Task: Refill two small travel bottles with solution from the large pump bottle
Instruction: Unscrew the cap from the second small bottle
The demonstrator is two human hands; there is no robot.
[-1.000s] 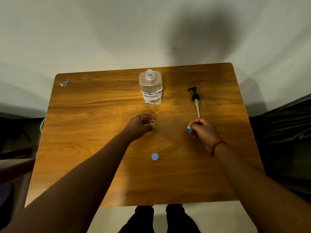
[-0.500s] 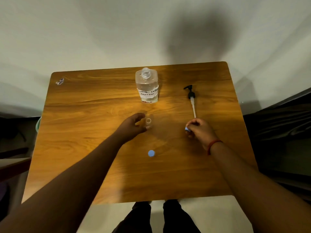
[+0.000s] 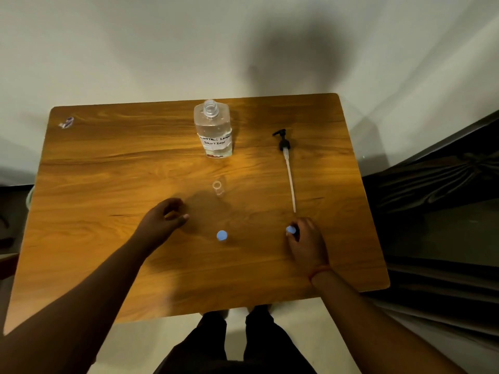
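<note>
The uncapped travel bottle [image 3: 218,188] stands upright just nearer than the large bottle [image 3: 213,128], closest to the loosely curled, empty left hand [image 3: 162,220], while the right hand [image 3: 306,240] pinches a blue cap [image 3: 291,229]

Left hand [image 3: 162,220] lets go of the small open bottle [image 3: 218,188] and now sits back from it, fingers loosely curled, empty.

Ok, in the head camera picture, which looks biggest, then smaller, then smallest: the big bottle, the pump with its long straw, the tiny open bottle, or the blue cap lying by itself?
1. Big bottle, widest and bulkiest.
2. Pump, long but very thin.
3. Tiny open bottle and blue cap: they look about alike, so I won't rank them.
</note>
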